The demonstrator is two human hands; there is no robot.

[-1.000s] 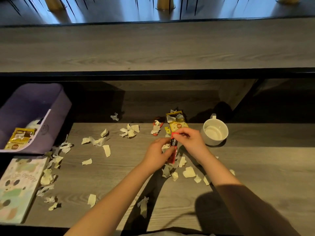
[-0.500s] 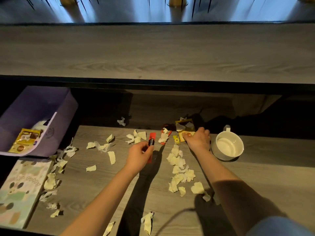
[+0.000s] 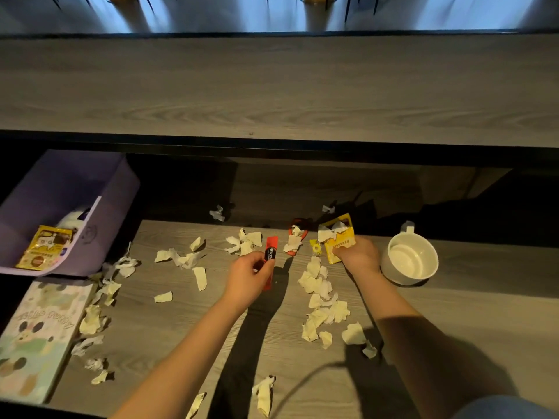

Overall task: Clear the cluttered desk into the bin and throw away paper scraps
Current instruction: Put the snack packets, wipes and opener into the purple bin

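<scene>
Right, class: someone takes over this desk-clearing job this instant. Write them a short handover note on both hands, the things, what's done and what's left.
Left hand: holds a red sachet.
Right hand: grips a yellow packet with scraps lying on it.
Bin, far left: one yellow pack already inside.
Left to do: bin both held items, gather the paper scraps strewn across the desk, and deal with the mug, the book and a red thing half under scraps.
</scene>
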